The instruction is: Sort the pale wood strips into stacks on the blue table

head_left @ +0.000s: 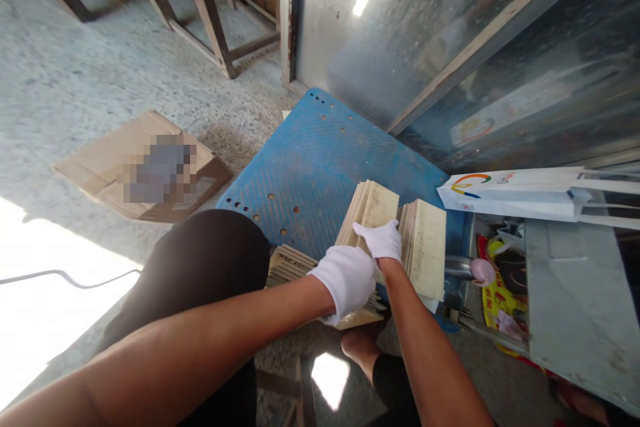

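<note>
Both my hands wear white gloves. My left hand (pixel 347 278) is closed over the side of a stack of thin pale wooden boards (pixel 373 207) that leans on a blue perforated panel (pixel 310 167). My right hand (pixel 381 239) grips the front face of the same stack, fingers curled over it. A second stack of boards (pixel 425 247) stands upright just to the right, touching the first. More boards (pixel 287 265) lie flat below my left hand, beside my dark-trousered knee (pixel 200 267).
A flattened cardboard box (pixel 145 167) lies on the concrete floor at left, with a thin cable (pixel 70 276) nearer me. Wooden frame legs (pixel 205 7) stand at the back. A metal-framed panel (pixel 450 33) rises behind. A white carton (pixel 510 193) and clutter sit at right.
</note>
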The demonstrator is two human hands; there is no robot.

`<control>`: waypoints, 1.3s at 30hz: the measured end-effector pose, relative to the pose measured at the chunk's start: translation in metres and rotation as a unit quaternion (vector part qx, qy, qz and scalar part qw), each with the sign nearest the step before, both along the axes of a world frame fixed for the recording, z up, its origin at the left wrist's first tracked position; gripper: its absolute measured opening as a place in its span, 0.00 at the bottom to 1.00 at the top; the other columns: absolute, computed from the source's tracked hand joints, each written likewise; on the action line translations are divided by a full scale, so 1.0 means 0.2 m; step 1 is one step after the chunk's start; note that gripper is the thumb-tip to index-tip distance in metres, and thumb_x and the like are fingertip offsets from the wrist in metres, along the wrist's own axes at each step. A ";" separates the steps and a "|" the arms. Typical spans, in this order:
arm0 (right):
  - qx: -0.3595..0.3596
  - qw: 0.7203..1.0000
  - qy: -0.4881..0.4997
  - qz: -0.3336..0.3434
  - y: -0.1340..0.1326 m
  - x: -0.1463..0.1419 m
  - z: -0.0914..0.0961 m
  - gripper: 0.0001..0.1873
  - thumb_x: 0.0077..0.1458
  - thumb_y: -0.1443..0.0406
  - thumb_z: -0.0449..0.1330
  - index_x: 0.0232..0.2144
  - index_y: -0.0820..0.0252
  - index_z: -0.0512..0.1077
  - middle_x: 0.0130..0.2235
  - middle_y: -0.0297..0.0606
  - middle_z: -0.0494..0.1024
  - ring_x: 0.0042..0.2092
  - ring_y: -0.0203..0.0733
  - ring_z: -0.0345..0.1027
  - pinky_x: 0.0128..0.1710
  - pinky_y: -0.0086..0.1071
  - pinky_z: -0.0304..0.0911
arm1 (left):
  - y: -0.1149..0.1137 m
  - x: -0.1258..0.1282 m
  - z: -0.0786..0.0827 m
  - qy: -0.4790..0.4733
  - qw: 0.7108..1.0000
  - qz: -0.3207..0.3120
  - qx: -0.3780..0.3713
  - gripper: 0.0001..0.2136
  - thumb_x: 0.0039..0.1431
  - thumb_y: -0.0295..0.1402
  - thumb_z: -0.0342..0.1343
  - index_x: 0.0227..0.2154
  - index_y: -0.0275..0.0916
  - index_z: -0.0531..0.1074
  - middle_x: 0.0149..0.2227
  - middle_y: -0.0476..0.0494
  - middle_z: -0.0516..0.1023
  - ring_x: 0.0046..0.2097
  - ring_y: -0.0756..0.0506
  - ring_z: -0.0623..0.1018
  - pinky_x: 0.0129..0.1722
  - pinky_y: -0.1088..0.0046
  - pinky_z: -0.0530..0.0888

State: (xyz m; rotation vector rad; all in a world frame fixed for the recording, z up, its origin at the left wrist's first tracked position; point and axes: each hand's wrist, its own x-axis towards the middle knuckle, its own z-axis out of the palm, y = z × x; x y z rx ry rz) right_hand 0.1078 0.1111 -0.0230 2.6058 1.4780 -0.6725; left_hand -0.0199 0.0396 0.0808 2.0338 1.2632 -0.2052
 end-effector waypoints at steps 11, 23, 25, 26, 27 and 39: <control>-0.011 0.998 -0.052 -0.030 0.09 -0.09 -0.08 0.65 0.31 0.44 0.70 0.61 0.78 0.50 0.53 0.70 0.67 0.55 0.62 0.65 0.50 0.43 0.64 | -0.04 0.01 0.05 0.003 0.999 -0.006 -0.051 0.16 0.59 0.34 0.53 0.41 0.24 0.74 0.35 0.25 0.76 0.38 0.33 0.78 0.30 0.62 0.72; 0.127 0.987 0.102 -0.011 -0.03 0.01 -0.04 0.38 0.52 0.48 0.58 0.57 0.69 0.63 0.54 0.54 0.72 0.54 0.51 0.67 0.53 0.36 0.63 | 0.02 0.00 0.10 0.024 0.992 -0.053 -0.111 0.19 0.62 0.38 0.51 0.45 0.22 0.73 0.43 0.22 0.76 0.47 0.28 0.77 0.41 0.53 0.73; 0.152 0.960 0.231 -0.035 -0.15 0.08 -0.01 0.33 0.53 0.48 0.57 0.53 0.66 0.68 0.50 0.50 0.75 0.50 0.48 0.71 0.49 0.36 0.65 | 0.02 0.01 0.06 0.029 0.993 -0.060 -0.099 0.19 0.59 0.37 0.55 0.44 0.22 0.74 0.43 0.21 0.76 0.46 0.28 0.77 0.40 0.52 0.74; 0.145 0.945 0.290 -0.051 -0.23 0.11 0.02 0.31 0.52 0.47 0.58 0.48 0.66 0.71 0.46 0.48 0.78 0.46 0.47 0.73 0.46 0.36 0.67 | 0.01 0.01 0.03 0.030 0.993 -0.068 -0.092 0.18 0.56 0.35 0.58 0.43 0.23 0.74 0.42 0.21 0.76 0.45 0.28 0.78 0.39 0.53 0.74; 0.130 0.929 0.338 -0.071 -0.31 0.14 0.05 0.29 0.51 0.46 0.59 0.43 0.65 0.73 0.41 0.46 0.79 0.40 0.47 0.75 0.42 0.37 0.69 | 0.01 0.02 0.01 0.031 0.993 -0.078 -0.086 0.17 0.53 0.32 0.60 0.43 0.24 0.74 0.41 0.22 0.77 0.44 0.28 0.78 0.38 0.53 0.75; 0.186 0.892 0.394 -0.120 -0.91 0.01 0.32 0.25 0.48 0.50 0.66 0.43 0.61 0.76 0.46 0.44 0.78 0.48 0.47 0.72 0.50 0.39 0.67 | -0.17 0.16 -0.14 0.050 0.971 -0.187 -0.139 0.26 0.42 0.21 0.66 0.50 0.31 0.74 0.50 0.27 0.76 0.51 0.28 0.75 0.47 0.49 0.72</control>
